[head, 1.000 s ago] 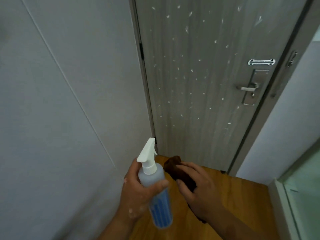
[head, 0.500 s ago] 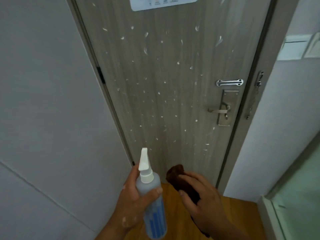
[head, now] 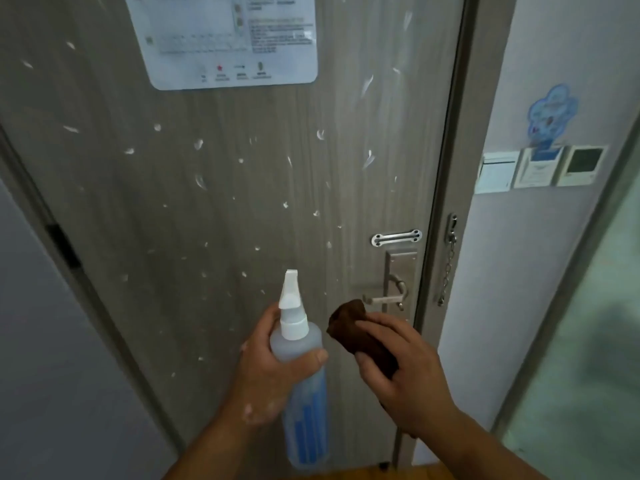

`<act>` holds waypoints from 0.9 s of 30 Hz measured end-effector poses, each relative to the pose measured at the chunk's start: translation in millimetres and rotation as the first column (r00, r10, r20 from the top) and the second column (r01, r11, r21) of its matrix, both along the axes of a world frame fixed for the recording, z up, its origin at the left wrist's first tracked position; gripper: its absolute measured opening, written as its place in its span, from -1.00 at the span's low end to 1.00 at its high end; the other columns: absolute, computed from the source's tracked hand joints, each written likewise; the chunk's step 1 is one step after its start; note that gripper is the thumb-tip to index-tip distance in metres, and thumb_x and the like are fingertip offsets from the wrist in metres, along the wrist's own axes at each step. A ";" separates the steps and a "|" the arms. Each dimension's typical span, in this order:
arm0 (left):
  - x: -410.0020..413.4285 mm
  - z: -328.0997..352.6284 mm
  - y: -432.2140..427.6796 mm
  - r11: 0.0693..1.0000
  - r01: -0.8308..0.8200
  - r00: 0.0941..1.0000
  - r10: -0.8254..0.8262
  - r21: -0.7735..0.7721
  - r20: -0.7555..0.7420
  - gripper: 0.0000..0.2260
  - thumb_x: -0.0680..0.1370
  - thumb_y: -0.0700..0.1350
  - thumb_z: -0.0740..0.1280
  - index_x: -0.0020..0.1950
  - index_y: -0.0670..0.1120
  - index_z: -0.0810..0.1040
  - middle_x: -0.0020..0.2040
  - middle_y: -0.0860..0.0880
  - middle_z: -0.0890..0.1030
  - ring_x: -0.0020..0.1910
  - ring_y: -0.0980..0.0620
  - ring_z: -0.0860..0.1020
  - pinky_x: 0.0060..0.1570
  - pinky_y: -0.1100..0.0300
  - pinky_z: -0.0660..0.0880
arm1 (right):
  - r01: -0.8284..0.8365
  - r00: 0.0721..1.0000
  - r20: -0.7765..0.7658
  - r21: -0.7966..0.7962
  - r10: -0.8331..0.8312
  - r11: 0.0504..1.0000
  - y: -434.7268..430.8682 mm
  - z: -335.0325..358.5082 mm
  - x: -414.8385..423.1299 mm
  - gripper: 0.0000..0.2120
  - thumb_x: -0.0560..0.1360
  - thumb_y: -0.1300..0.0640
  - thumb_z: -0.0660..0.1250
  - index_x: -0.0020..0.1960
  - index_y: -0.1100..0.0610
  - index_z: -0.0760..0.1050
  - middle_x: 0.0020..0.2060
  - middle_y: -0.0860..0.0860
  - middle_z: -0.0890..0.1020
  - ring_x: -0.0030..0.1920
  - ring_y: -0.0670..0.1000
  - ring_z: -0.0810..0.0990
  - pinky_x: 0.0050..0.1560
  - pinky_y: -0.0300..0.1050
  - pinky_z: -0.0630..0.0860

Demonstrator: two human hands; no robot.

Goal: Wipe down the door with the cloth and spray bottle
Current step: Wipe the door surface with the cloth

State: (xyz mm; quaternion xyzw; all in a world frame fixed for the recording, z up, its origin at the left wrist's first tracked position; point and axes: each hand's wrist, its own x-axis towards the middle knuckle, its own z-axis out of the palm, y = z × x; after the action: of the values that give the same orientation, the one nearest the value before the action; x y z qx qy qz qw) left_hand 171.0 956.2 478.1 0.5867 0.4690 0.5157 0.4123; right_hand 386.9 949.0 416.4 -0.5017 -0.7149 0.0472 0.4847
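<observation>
Spraying is pending: left grip [head: 265, 374] holds the spray bottle [head: 297, 342], right grip [head: 405, 372] clasps the cloth [head: 351, 323]; next, aim at the door [head: 214, 223].

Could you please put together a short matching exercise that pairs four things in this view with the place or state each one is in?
Things:
1. spray bottle
2. cloth
3. notice sheet
4. chain

Places or states:
a. hangs on the door frame, right of the handle
b. gripped upright in the left hand
c. stuck on the door, upper part
d. bunched in the right hand

Pairs: 1-b, 2-d, 3-c, 4-a
</observation>
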 end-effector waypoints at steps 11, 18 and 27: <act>13.9 72.9 118.0 0.967 0.204 0.978 -0.207 0.155 0.000 -0.50 0.09 0.09 0.58 -0.01 0.34 0.58 -0.08 0.00 0.66 -0.12 0.02 0.65 -0.09 -0.03 0.63 | 0.143 0.990 -0.026 0.217 -0.141 0.966 99.4 75.7 8.2 -0.58 0.52 -0.10 0.38 0.34 -0.04 0.61 0.30 -0.17 0.57 0.25 -0.16 0.57 0.22 -0.12 0.62; 43.8 124.0 146.5 0.949 0.177 0.982 -0.188 0.262 0.019 -0.52 0.08 0.10 0.58 -0.02 0.29 0.60 -0.11 0.02 0.67 -0.13 0.07 0.63 -0.07 0.02 0.61 | 0.067 0.997 -0.049 0.362 -0.052 0.930 136.5 120.2 32.3 -0.59 0.50 -0.06 0.38 0.34 -0.04 0.60 0.29 -0.15 0.57 0.30 -0.25 0.53 0.30 -0.40 0.44; 93.4 225.7 164.9 0.890 0.133 0.981 -0.181 0.437 0.070 -0.55 0.08 0.09 0.56 -0.05 0.22 0.64 -0.12 -0.01 0.68 -0.11 0.00 0.64 -0.07 0.02 0.61 | 0.029 0.994 -0.104 0.559 0.035 0.829 173.6 190.9 78.9 -0.63 0.46 -0.03 0.40 0.24 0.02 0.68 0.26 -0.06 0.63 0.27 -0.13 0.61 0.30 -0.28 0.48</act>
State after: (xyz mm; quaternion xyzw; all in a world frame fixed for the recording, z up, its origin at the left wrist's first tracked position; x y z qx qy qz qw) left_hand 264.4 1121.0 703.8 0.6700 0.2715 0.6025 0.3381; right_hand 465.8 1122.6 607.3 -0.3333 -0.6705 -0.1358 0.6488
